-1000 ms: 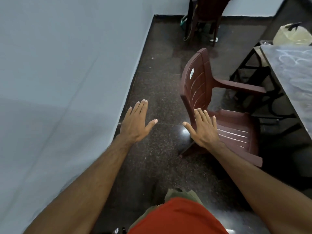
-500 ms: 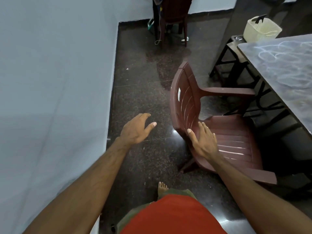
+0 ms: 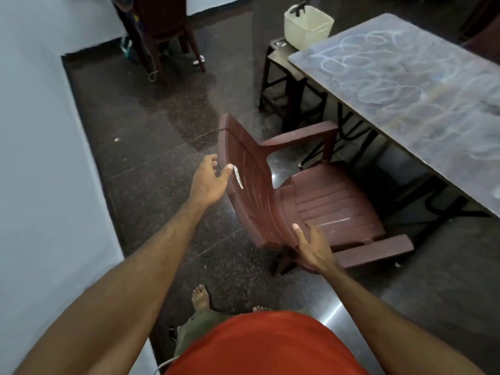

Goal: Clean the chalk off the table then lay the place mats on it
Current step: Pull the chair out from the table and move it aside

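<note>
brown plastic chair [image 3: 311, 201] | cream basket [image 3: 307, 24] on stool [image 3: 278, 63]

Bench [image 3: 422, 85]: grey top at upper right, covered in looping white chalk scribbles.
Chair [image 3: 311, 201]: brown plastic armchair drawn up to the bench, seat facing it.
Left hand [image 3: 209, 181]: fingers loosely curved, thumb at the outer edge of the chair back near a white sticker.
Right hand [image 3: 315, 249]: spread on the lower corner of the chair back, thumb up.
Tub [image 3: 307, 25]: cream plastic, on a dark stool [image 3: 281, 77] at the bench's far end.
Floor [image 3: 151, 147]: dark speckled stone; two bare feet below.
</note>
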